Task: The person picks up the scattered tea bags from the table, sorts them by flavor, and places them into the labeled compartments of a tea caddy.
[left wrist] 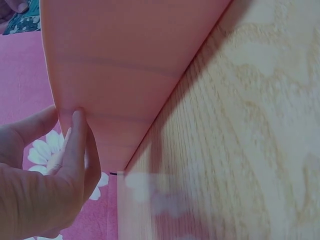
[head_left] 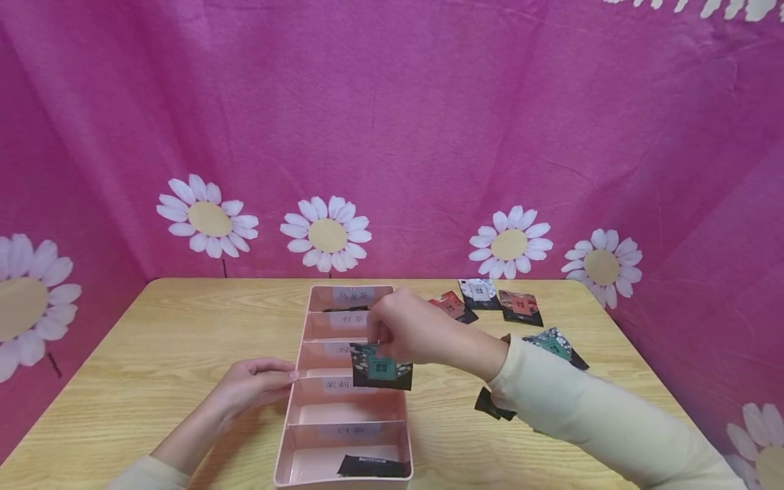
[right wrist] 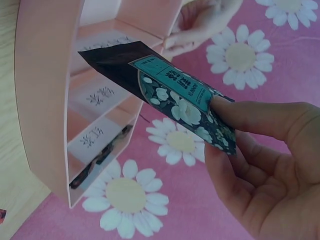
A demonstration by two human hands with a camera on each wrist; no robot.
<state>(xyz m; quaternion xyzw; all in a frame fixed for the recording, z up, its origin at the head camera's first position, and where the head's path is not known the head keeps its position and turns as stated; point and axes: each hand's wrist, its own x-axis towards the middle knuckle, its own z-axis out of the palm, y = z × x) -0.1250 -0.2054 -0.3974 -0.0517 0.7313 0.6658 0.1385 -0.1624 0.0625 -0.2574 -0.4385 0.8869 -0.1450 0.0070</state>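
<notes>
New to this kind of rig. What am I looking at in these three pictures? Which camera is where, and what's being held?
No robot here: these are a person's two bare hands. The widest picture comes from a camera on the head, looking forward and down; the other two come from cameras on the left and right wrists, each looking at that hand's work.

On the wooden table stands a pink box with five labelled compartments. A dark packet lies in the nearest one. More loose packets lie to the right of the box, some partly hidden by the right sleeve.

The left hand holds the box's left wall at the rim. The right hand pinches a flowered packet with a green label.
</notes>
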